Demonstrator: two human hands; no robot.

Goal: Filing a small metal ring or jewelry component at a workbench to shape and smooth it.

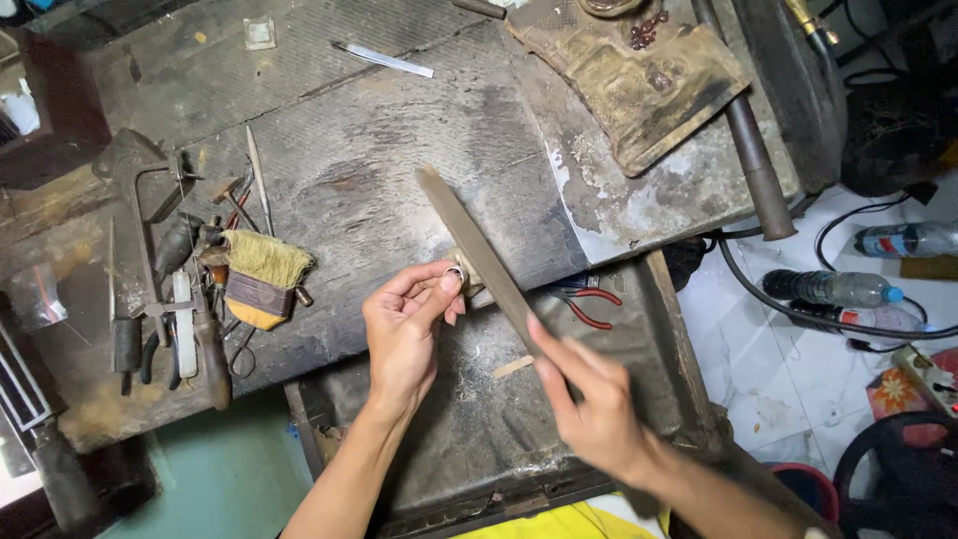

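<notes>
My left hand [407, 327] pinches a small silver ring [455, 272] between thumb and fingertips, held against a small wooden peg at the bench edge. My right hand [589, 399] grips the near end of a long flat metal file [477, 252], forefinger stretched along it. The file slants up and to the left, and its blade lies across the ring. Both hands hover over a dark metal tray [479, 419] set under the worn workbench [399, 150].
A yellow-bristled brush [261, 279], a saw frame and several hand tools lie at the left. Red-handled pliers [589, 302] rest beside the file. A dirty brown pad [639, 75] and a metal rod [758, 170] sit at the back right. Plastic bottles [833, 289] and cables lie on the white floor.
</notes>
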